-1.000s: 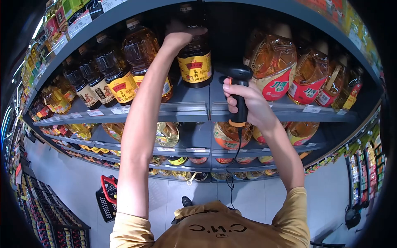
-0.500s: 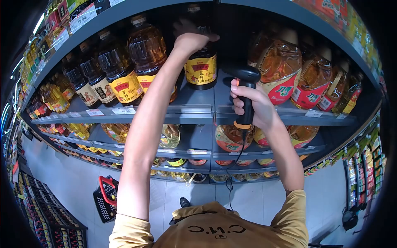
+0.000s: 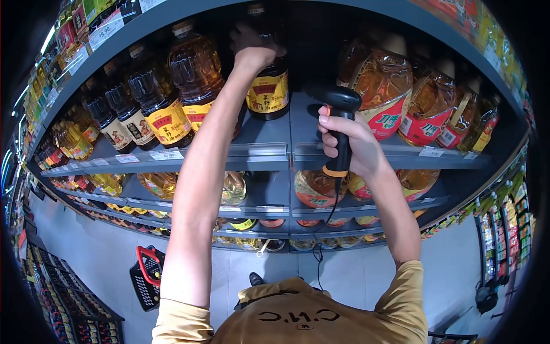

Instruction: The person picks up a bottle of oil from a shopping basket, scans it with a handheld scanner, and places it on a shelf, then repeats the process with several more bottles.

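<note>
My left hand [image 3: 254,48] reaches up into the shelf and wraps round the upper part of a dark cooking oil bottle [image 3: 268,92] with a yellow and red label. The bottle stands upright on the shelf; some of my fingers are lost in shadow. My right hand [image 3: 356,137] is closed around the handle of a black and orange barcode scanner [image 3: 338,135]. The scanner's head points left, toward the bottle but apart from it. From the handle's base a black cable [image 3: 329,215] hangs down.
More oil bottles [image 3: 164,106] with yellow labels stand at left, close to my left forearm. Large oil jugs [image 3: 385,92] with red labels stand right of the scanner. Price tags line the shelf edge [image 3: 240,163]. A black and red shopping basket [image 3: 146,278] sits on the floor.
My left hand has closed more around the dark bottle, whose label now faces slightly more to the left. The right hand keeps the scanner in nearly the same place. The view has shifted slightly.
</note>
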Available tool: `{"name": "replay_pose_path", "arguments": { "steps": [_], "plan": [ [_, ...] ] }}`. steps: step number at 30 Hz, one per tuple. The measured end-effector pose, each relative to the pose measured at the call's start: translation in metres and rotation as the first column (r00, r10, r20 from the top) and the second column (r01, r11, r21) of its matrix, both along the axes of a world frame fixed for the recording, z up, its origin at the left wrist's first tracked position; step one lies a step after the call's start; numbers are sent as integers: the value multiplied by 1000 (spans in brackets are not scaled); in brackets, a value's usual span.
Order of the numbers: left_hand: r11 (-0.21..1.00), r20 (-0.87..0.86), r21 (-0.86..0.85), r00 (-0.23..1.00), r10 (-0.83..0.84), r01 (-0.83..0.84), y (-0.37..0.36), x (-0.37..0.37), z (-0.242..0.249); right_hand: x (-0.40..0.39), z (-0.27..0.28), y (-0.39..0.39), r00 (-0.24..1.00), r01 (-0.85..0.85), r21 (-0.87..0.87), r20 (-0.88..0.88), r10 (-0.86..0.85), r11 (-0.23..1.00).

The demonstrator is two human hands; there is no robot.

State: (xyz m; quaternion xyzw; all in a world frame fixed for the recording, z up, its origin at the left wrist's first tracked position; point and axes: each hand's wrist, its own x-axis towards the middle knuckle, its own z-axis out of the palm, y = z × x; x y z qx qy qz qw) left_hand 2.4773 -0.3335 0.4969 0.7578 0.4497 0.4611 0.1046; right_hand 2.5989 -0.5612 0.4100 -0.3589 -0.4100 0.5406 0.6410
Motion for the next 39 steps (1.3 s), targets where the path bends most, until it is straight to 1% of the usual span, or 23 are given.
{"name": "replay_pose_path", "arguments": {
  "steps": [7, 10, 13, 16, 19, 22, 23, 26, 29, 32, 33, 36, 37, 39],
  "plan": [
    [999, 5, -14, 1000, -31, 31, 12, -2, 2, 0, -2, -7, 1000, -16, 21, -16, 17, 1000],
    [997, 6, 55, 998, -58, 58, 25, -3, -4, 0, -3, -12, 999, -29, 27, -24, 30, 999],
    [998, -40, 54, 999, -22, 24, 25, -2, -5, 2, -4, -16, 999, -27, 37, -19, 28, 999],
    [999, -54, -28, 998, -27, 25, 21, -4, -1, 4, -4, -19, 999, -40, 43, -35, 41, 998],
    [999, -57, -42, 998, 2, -5, 10, -4, 2, 5, -2, -21, 999, -24, 36, -34, 25, 999],
    [998, -58, 67, 998, 11, -7, 9, -5, -2, 3, -1, -22, 999, -16, 33, -31, 17, 999],
    [998, -17, 54, 999, -40, 41, 10, -7, -3, 4, -2, -20, 998, -36, 34, -48, 38, 999],
    [996, -24, 90, 1000, 1, 1, 3, -7, -2, 4, -4, -17, 997, -48, 40, -65, 50, 998],
    [986, 19, 163, 999, -42, 39, -20, -7, 1, 3, -1, -17, 995, -45, 33, -85, 47, 998],
    [947, 33, 298, 990, -135, 119, -50, -14, 3, 2, -1, -18, 994, -37, 22, -106, 39, 999],
    [935, 94, 322, 978, -186, 147, -71, -18, 6, 2, 0, -18, 993, -34, 17, -109, 36, 999],
    [924, 76, 332, 971, -225, 188, -101, -32, -2, 4, -5, -20, 992, -16, 10, -122, 17, 1000],
    [910, 98, 364, 963, -251, 200, -115, -38, -4, 5, -6, -20, 992, -10, 10, -126, 11, 1000],
    [864, 180, 377, 888, -422, 334, -139, -51, -13, 5, -12, -24, 994, 10, 31, -105, -7, 999]
  ]
}}
